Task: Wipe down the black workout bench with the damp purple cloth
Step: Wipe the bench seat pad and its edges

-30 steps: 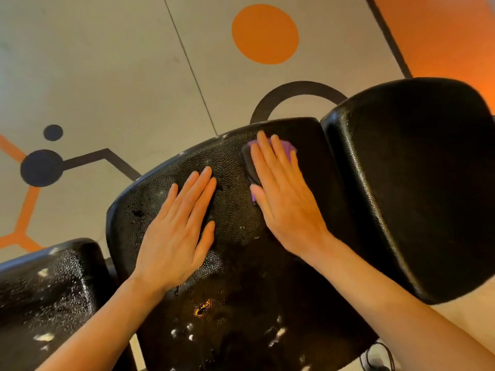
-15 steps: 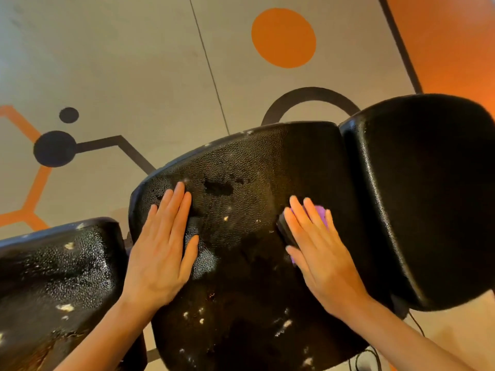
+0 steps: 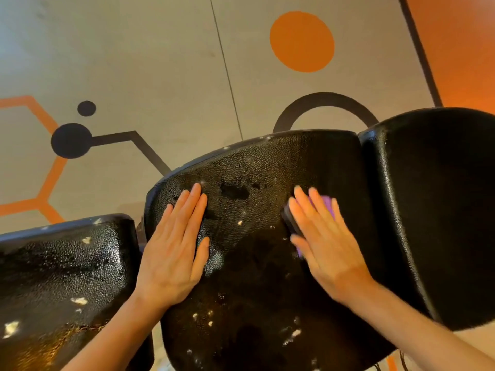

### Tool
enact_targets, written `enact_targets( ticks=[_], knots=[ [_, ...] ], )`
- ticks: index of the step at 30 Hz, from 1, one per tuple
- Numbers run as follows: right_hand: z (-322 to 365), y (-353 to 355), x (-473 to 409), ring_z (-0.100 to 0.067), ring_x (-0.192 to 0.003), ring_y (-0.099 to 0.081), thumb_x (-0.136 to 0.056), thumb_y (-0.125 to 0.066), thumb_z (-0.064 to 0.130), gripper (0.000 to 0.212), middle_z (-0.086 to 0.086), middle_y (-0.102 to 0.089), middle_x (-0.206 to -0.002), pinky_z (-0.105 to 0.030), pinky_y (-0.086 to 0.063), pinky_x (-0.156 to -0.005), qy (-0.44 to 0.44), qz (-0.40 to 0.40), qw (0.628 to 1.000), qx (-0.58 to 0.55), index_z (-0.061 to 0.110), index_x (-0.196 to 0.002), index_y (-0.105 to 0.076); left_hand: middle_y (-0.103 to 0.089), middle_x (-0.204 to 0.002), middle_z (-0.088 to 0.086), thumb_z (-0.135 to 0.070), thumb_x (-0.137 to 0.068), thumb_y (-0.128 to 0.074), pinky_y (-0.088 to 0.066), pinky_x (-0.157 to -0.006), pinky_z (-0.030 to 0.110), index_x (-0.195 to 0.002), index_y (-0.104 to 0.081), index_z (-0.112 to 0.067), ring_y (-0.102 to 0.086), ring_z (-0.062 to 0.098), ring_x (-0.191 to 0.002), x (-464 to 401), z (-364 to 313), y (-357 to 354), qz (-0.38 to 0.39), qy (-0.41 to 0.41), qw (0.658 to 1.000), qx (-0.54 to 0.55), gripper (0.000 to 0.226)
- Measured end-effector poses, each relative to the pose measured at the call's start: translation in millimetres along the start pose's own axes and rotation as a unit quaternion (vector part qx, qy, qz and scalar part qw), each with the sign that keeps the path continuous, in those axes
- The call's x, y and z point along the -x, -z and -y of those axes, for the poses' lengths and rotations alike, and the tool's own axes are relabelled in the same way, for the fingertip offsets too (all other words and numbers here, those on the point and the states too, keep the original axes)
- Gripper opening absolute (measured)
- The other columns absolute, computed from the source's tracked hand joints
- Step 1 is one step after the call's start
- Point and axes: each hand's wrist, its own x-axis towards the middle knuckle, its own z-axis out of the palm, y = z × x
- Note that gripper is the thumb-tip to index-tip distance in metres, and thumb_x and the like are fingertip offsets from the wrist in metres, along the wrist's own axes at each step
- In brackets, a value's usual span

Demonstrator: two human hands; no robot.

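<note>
The black workout bench fills the lower frame in three padded sections; its middle pad [image 3: 257, 167] is textured, worn and flecked with pale bits. My left hand [image 3: 174, 250] lies flat on the left part of this pad, fingers together, holding nothing. My right hand [image 3: 324, 242] presses flat on the purple cloth [image 3: 328, 207] at the pad's right side, close to the gap beside the right pad [image 3: 434, 210]. Only a purple strip of cloth shows past my fingers and below my thumb; the rest is hidden under my palm. My right hand is motion-blurred.
A left pad [image 3: 61, 269], worn with pale flecks, sits lower left. Behind the bench is a beige surface with an orange circle [image 3: 302, 41], black dots and lines, an orange hexagon outline and an orange band at the far right. A dark cable shows at the bottom right.
My right hand slid the cloth from the pad's far edge back toward me, then slightly forward again. My left hand stayed flat on the pad's left side. The view shifted.
</note>
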Motion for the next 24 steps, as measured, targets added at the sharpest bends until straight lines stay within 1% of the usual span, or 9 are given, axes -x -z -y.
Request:
enact_targets(
  ticks=[3, 5, 8, 11, 15, 17, 19, 22, 24],
  knots=[
    [1, 16, -92, -0.021, -0.149, -0.002, -0.102, -0.026, 0.037, 0.056, -0.004, -0.010, -0.161, -0.044, -0.005, -0.122, -0.062, -0.083, 0.995, 0.012, 0.014, -0.152, -0.016, -0.008, -0.165, 0.004, -0.036, -0.097, -0.034, -0.001, -0.124, 0.031, -0.155, -0.016, -0.010, -0.006, 0.017, -0.152, 0, 0, -1, -0.007, -0.005, 1.000, 0.004, 0.066],
    [4, 17, -113, -0.023, -0.149, -0.001, -0.103, -0.026, 0.035, 0.056, -0.005, -0.009, -0.161, -0.044, -0.004, -0.122, -0.080, -0.099, 0.992, 0.016, 0.012, -0.153, -0.016, -0.008, -0.165, 0.003, -0.035, -0.097, -0.035, -0.002, -0.124, 0.031, -0.155, -0.016, -0.010, -0.006, 0.017, -0.152, 1, 0, -2, -0.012, -0.005, 1.000, 0.009, 0.066],
    [16, -3, -38, -0.023, -0.149, -0.003, -0.100, -0.034, 0.030, 0.057, -0.005, -0.011, -0.161, -0.048, -0.013, -0.120, 0.006, -0.044, 0.997, 0.057, 0.014, -0.152, -0.017, -0.008, -0.165, 0.003, -0.035, -0.096, -0.035, -0.002, -0.124, 0.031, -0.155, -0.016, -0.011, -0.006, 0.018, -0.152, 1, 1, -3, -0.019, -0.006, 1.000, 0.015, 0.066],
    [23, -10, 22, -0.022, -0.149, -0.006, -0.098, -0.031, 0.034, 0.058, -0.001, -0.011, -0.160, -0.047, -0.019, -0.116, 0.075, 0.014, 0.993, 0.090, 0.017, -0.151, -0.016, -0.009, -0.165, 0.003, -0.035, -0.097, -0.035, -0.003, -0.124, 0.032, -0.155, -0.017, -0.011, -0.007, 0.018, -0.152, 1, 1, -4, -0.030, -0.009, 0.999, 0.021, 0.065],
    [28, 7, -85, -0.024, -0.149, -0.008, -0.102, -0.027, 0.035, 0.054, -0.005, -0.015, -0.160, -0.047, -0.013, -0.120, -0.036, -0.081, 0.995, 0.050, 0.013, -0.151, -0.019, -0.008, -0.165, 0.003, -0.035, -0.099, -0.035, -0.004, -0.124, 0.034, -0.155, -0.016, -0.011, -0.005, 0.017, -0.152, 3, 1, -3, -0.035, -0.018, 0.999, 0.017, 0.064],
    [34, 13, -115, -0.025, -0.149, -0.005, -0.103, -0.027, 0.034, 0.054, -0.006, -0.012, -0.161, -0.047, -0.009, -0.121, -0.083, -0.099, 0.991, 0.043, 0.012, -0.152, -0.018, -0.007, -0.165, 0.004, -0.035, -0.099, -0.035, -0.005, -0.124, 0.035, -0.155, -0.015, -0.010, -0.005, 0.018, -0.152, 4, 1, -3, -0.037, -0.020, 0.999, 0.010, 0.064],
    [39, 3, -84, -0.024, -0.149, -0.003, -0.103, -0.027, 0.032, 0.055, -0.006, -0.010, -0.161, -0.048, -0.012, -0.121, -0.062, -0.081, 0.993, 0.063, 0.013, -0.153, -0.016, -0.007, -0.165, 0.006, -0.034, -0.099, -0.035, -0.007, -0.124, 0.037, -0.155, -0.015, -0.009, -0.005, 0.019, -0.152, 4, 1, -3, -0.040, -0.028, 0.999, 0.010, 0.064],
    [57, -10, 7, -0.022, -0.149, -0.003, -0.099, -0.027, 0.034, 0.056, -0.001, -0.010, -0.161, -0.048, -0.019, -0.118, 0.003, 0.016, 0.997, 0.075, 0.017, -0.152, -0.016, -0.010, -0.164, 0.007, -0.033, -0.099, -0.036, -0.011, -0.124, 0.039, -0.154, -0.017, -0.008, -0.008, 0.020, -0.152, 5, 2, -4, -0.048, -0.033, 0.998, 0.007, 0.064],
    [53, -13, 3, -0.021, -0.149, -0.006, -0.100, -0.027, 0.036, 0.055, -0.001, -0.012, -0.160, -0.047, -0.020, -0.117, 0.020, 0.011, 0.997, 0.074, 0.017, -0.151, -0.019, -0.010, -0.164, 0.007, -0.034, -0.099, -0.034, -0.011, -0.124, 0.038, -0.155, -0.017, -0.009, -0.008, 0.019, -0.152, 5, 2, -4, -0.047, -0.026, 0.999, 0.006, 0.063]
  ],
)
